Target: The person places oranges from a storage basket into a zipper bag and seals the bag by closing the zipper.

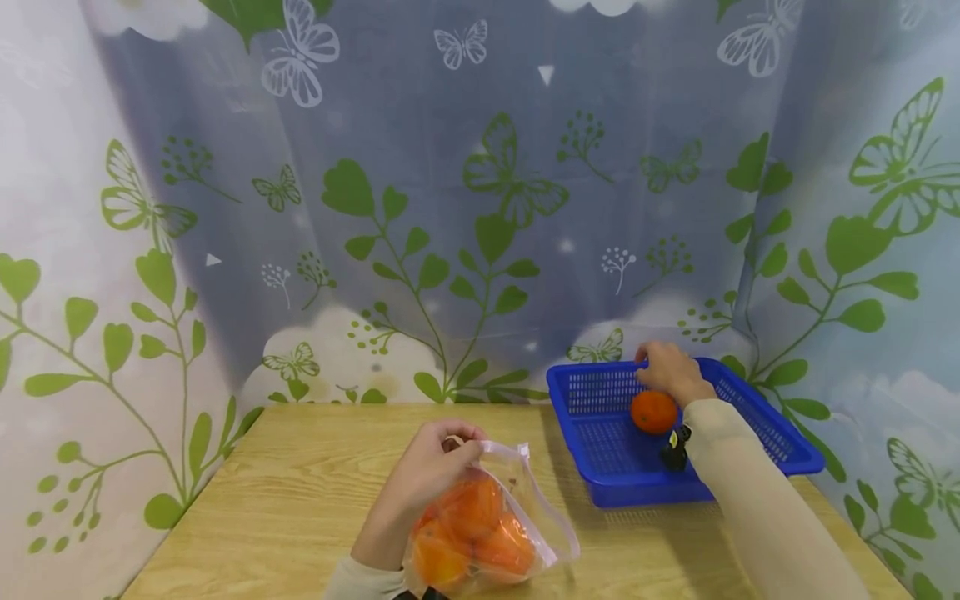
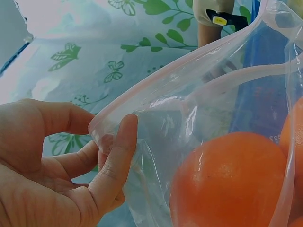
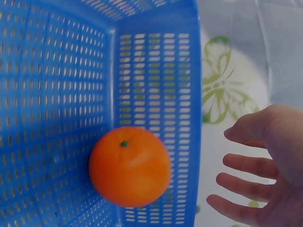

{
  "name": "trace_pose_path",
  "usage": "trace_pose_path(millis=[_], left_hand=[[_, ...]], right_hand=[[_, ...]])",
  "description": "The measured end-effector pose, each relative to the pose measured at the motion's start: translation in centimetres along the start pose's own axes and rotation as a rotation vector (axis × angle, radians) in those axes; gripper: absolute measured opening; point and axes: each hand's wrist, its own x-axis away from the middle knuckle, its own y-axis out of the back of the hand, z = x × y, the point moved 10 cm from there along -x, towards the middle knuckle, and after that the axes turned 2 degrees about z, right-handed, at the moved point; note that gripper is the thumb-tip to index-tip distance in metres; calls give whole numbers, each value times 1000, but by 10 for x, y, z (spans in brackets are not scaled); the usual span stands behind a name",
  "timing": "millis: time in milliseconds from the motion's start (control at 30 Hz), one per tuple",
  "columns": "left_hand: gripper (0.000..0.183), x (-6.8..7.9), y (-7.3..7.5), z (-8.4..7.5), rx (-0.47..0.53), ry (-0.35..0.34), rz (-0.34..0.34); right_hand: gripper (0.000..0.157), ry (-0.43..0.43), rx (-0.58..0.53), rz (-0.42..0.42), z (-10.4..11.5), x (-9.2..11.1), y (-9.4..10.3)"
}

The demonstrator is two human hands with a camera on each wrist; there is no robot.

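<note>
My left hand (image 1: 438, 471) pinches the rim of a clear zip bag (image 2: 189, 111) between thumb and fingers. The bag's pink-edged mouth gapes toward the right. Several oranges (image 1: 476, 508) fill it, one orange (image 2: 232, 184) large in the left wrist view. Over the far side of a blue plastic basket (image 1: 630, 494) is my right hand (image 1: 671, 371), holding nothing. Its fingers are spread and loosely bent in the right wrist view, apart from the basket wall. A single orange (image 3: 130, 166) with a green stem end lies inside the basket, against that wall.
The basket stands at the right of a wooden table (image 1: 300, 492), near its back edge. Behind and on both sides hangs a printed curtain (image 1: 420, 250) with butterflies and leaves. A black band (image 1: 677, 448) circles the right wrist.
</note>
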Motion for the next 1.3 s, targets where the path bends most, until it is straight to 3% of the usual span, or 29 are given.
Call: trace_pose_path(millis=[300,567,867,1300], left_hand=[[19,-1,-3,0,4,9,19],[19,1,-1,0,7,2,11],[19,2,-2,-1,3,9,5],[19,2,-3,-1,1,0,20]], right_hand=[[31,-50,-4,72,-25,-10,-19],[50,-100,-42,220,-34,-4,-45],[53,-115,-93,301,-42,2,-66],[47,-38,-86,289,-28,-1,-48]])
